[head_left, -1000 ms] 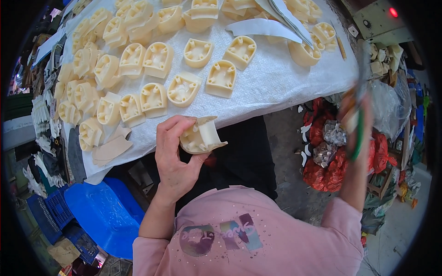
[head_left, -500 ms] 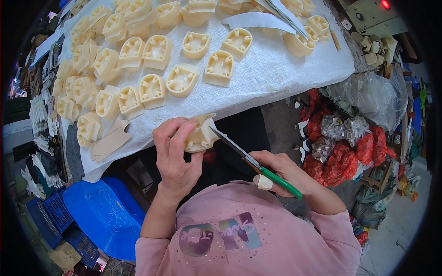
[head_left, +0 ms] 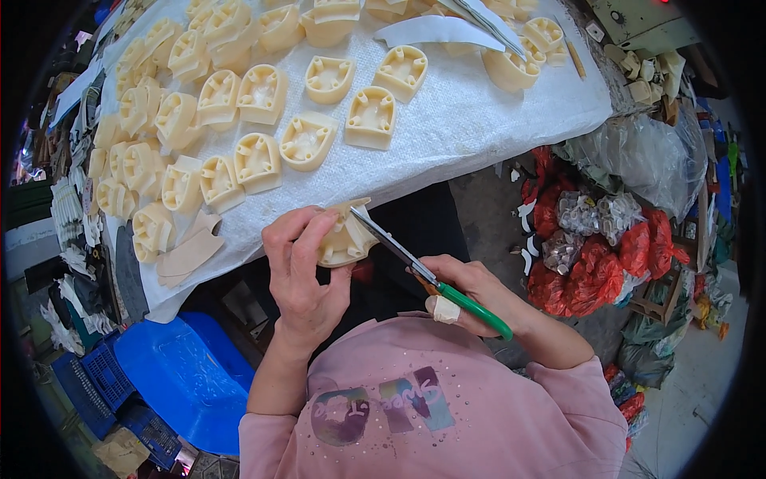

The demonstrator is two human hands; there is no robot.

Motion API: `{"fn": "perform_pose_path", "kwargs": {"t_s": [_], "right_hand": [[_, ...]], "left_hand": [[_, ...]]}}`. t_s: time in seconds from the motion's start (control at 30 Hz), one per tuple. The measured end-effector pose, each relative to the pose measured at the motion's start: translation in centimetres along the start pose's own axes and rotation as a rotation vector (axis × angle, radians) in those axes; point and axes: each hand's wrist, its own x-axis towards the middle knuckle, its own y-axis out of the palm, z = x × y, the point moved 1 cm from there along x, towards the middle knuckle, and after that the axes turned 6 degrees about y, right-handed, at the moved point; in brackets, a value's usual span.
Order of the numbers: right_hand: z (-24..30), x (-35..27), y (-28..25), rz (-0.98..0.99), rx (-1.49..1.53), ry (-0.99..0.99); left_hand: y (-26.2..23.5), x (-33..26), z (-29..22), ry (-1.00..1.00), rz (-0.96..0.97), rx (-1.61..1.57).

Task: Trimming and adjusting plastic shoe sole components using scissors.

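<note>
My left hand point(head_left: 299, 267) is closed round a cream, hollow plastic block shaped like a shoe heel point(head_left: 341, 243), held just off the table's near edge. A thin pale sheet of covering flares out along its upper and right edges. My right hand point(head_left: 483, 291) grips green-handled scissors point(head_left: 403, 254). Their blades point up and left, the tips reaching the covering at the block's upper right edge; whether they cut into it cannot be seen. A digit of the right hand has a pale wrap round it.
Many similar blocks point(head_left: 307, 142) stand on the white cloth-covered table point(head_left: 447, 136). Flat beige pieces point(head_left: 191, 251) lie at its left edge, and white strips point(head_left: 439, 33) at the back. A blue basin point(head_left: 179, 375) sits lower left. Red bags point(head_left: 586, 275) lie on the floor at right.
The scissors have moved left and slightly up, bringing their tips from the block's right side to its upper edge. My left hand keeps its hold. The whole view has shifted slightly.
</note>
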Motion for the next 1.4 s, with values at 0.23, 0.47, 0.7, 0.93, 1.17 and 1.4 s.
{"fn": "perform_pose_path", "kwargs": {"t_s": [0.23,0.47,0.7,0.93,1.17,1.4], "right_hand": [[-0.1,0.1,0.7,-0.055,0.009,-0.096],[-0.4,-0.2,0.6,-0.076,0.039,-0.079],[0.0,-0.8,-0.2,-0.115,-0.024,-0.034],[-0.6,-0.6,0.3,-0.14,0.034,-0.049],[-0.9,-0.5,0.4,-0.091,0.067,-0.04],[-0.4,-0.6,0.6,-0.022,0.072,0.104]], "left_hand": [[-0.1,0.3,0.0,0.019,0.019,0.001],[0.2,0.1,0.0,-0.026,0.016,-0.018],[0.1,0.6,0.1,-0.12,0.011,-0.017],[0.4,0.8,0.1,-0.05,0.032,0.002],[0.7,0.8,-0.1,0.013,0.053,0.016],[0.7,0.6,-0.3,0.004,0.083,-0.004]]}}
